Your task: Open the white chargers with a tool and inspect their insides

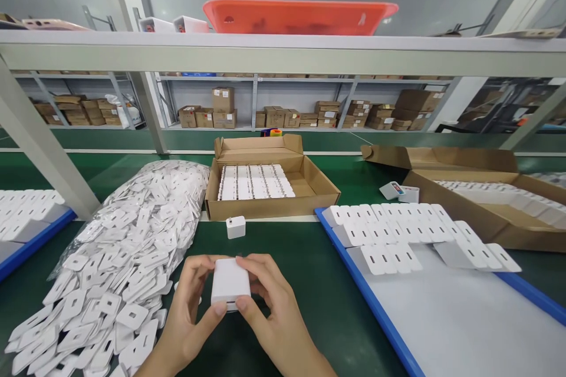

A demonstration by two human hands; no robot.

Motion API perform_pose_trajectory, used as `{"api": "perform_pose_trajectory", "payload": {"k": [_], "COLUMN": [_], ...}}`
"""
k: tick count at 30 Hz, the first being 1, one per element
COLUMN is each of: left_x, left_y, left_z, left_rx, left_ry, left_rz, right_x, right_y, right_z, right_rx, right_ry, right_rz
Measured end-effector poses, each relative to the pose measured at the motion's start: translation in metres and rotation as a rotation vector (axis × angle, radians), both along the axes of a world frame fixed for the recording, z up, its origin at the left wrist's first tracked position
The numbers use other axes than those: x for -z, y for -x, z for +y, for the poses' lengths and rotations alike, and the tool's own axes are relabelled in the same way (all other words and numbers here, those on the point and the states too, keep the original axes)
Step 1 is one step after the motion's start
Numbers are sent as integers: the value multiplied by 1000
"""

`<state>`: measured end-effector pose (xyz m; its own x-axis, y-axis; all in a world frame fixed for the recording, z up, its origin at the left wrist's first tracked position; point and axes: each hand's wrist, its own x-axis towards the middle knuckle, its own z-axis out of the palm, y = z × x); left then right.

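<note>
Between my two hands is a small white plastic box (230, 280), held just above the green table. My left hand (194, 300) pinches its left side, thumb at the near edge. My right hand (269, 300) grips the right side the same way, fingertips on the far edge. Beyond them a similar white box (236, 227) stands on the table. To the left, a heap of flat white plates (115, 288) with small cut-outs spills from a clear plastic bag. At the right, rows of white slotted boxes (393, 224) fill the far part of a blue-edged tray (442, 312).
An open cardboard box (265, 207) with rows of white pieces stands ahead. Another open carton (477, 212) is at the far right, near two loose white pieces (400, 191). An orange bin (300, 16) sits on the overhead shelf (283, 58). A slanted post (44, 141) rises at left.
</note>
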<state>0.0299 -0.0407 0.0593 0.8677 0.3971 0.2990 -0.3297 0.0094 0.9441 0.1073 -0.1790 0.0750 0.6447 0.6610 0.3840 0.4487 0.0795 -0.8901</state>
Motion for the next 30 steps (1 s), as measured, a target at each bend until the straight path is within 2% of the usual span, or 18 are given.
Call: {"api": "perform_pose_trajectory", "payload": {"k": [5, 9, 11, 15, 18, 21, 24, 26, 28, 30], "left_x": [5, 3, 1, -4, -8, -6, 3, 11, 17, 23], "left_y": [5, 9, 9, 4, 0, -5, -10, -12, -13, -14], "left_z": [2, 2, 5, 13, 11, 2, -4, -4, -1, 0], "left_rx": [46, 1, -4, 19, -7, -174, -461, -595, -670, -727], "left_ry": [-149, -168, -221, -389, -455, -551, -767, -915, -1028, -1106], "left_rz": [-21, 8, 27, 91, 141, 131, -68, -221, -303, -324], "right_x": [-6, -9, -10, -9, -7, 0, 16, 29, 41, 51], "right_y": [0, -2, -3, -9, -13, -10, 3, 14, 22, 27], "right_z": [-7, -11, -12, -15, -14, -5, 13, 28, 43, 55], "right_rx": [-31, -58, -90, -103, -89, 23, 151, 159, 169, 212], "right_ry": [57, -18, -30, 46, 87, 12, -190, -342, -479, -564], "right_rz": [-93, -153, -151, -99, -50, 110, 538, 788, 883, 871]}}
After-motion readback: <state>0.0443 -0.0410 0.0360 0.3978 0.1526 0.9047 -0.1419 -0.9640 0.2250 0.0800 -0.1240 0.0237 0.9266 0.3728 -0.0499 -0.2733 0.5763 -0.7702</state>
